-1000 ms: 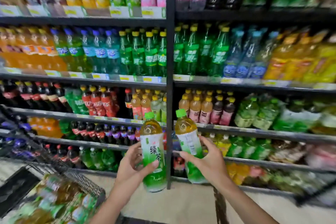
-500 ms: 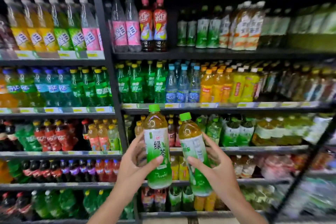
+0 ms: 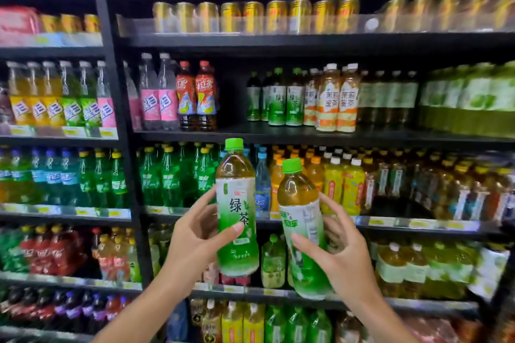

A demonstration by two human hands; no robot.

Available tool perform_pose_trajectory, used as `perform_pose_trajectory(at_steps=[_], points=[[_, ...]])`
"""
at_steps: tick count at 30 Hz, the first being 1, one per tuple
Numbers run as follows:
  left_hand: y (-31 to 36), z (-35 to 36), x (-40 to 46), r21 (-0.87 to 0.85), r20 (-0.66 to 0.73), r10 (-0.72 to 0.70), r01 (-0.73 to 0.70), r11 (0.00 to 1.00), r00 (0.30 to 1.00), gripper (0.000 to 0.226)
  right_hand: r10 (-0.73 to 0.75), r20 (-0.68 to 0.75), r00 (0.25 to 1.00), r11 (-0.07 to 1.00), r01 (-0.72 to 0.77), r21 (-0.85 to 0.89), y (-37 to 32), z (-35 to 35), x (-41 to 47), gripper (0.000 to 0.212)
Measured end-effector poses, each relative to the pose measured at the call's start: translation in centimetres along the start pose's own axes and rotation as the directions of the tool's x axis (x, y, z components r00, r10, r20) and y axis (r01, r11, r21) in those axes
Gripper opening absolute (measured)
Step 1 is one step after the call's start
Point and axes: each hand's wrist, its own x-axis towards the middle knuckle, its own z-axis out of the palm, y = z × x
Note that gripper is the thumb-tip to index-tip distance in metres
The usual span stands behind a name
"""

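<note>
Hands first: the left hand (image 3: 195,239) grips the left bottle (image 3: 237,203) around its lower label, thumb laid across the front and fingers curled behind. This bottle stands upright, long axis vertical, green cap on top, its label facing the camera.

The right hand (image 3: 342,256) grips the right bottle (image 3: 303,231) the same way, with the thumb on the front and the fingers wrapped round the right side. This bottle sits a little lower and tilts, its cap leaning left toward the other bottle and its base swung right. Its label is turned partly sideways. The two bottles are near each other but apart, both held in the air in front of the shelves (image 3: 306,135).

Behind them stand green soda bottles (image 3: 170,175) and yellow-labelled bottles (image 3: 342,184). One shelf up are green-labelled tea bottles (image 3: 284,100), and gold cans (image 3: 250,17) line the top shelf.
</note>
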Motion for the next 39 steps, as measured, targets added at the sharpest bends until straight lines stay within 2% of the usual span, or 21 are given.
perform_pose_trajectory(at_steps=[8,14,17,22,25,28,32,39], points=[[1.7,-0.9,11.2,-0.086,-0.025,0.040,-0.042,0.995,0.999,0.079,-0.104,0.043,0.994,0.994,0.105,-0.028,-0.4,1.0,9.3,0.079],[1.5,-3.1,21.5,-0.041,0.023,0.242,-0.241,0.970,0.970,0.070,-0.197,-0.022,0.980,0.979,0.195,-0.060,-1.2,3.5,18.3,0.079],[1.7,-4.1,26.8,0.030,0.089,0.324,-0.328,0.944,0.942,0.074,-0.252,-0.042,0.967,0.966,0.249,-0.072,-2.2,4.6,23.0,0.082],[2.5,-4.4,34.7,0.117,0.184,0.433,-0.457,0.882,0.882,0.083,-0.401,-0.056,0.914,0.914,0.394,-0.100,-3.7,6.0,28.6,0.064],[2.2,-3.4,38.1,0.146,0.194,0.450,-0.479,0.865,0.872,0.084,-0.448,-0.075,0.891,0.891,0.438,-0.116,-3.4,6.2,31.0,0.067],[0.9,-2.5,40.5,0.196,0.225,0.459,-0.502,0.843,0.859,0.076,-0.498,-0.105,0.861,0.864,0.482,-0.148,-2.1,6.1,33.0,0.072],[-0.6,-1.3,41.9,0.249,0.213,0.418,-0.462,0.851,0.883,0.077,-0.546,-0.113,0.830,0.834,0.525,-0.169,-0.8,5.7,35.4,0.079],[-1.0,0.6,44.8,0.308,0.204,0.357,-0.405,0.861,0.912,0.070,-0.525,-0.071,0.848,0.839,0.501,-0.215,1.2,5.6,40.4,0.081]])
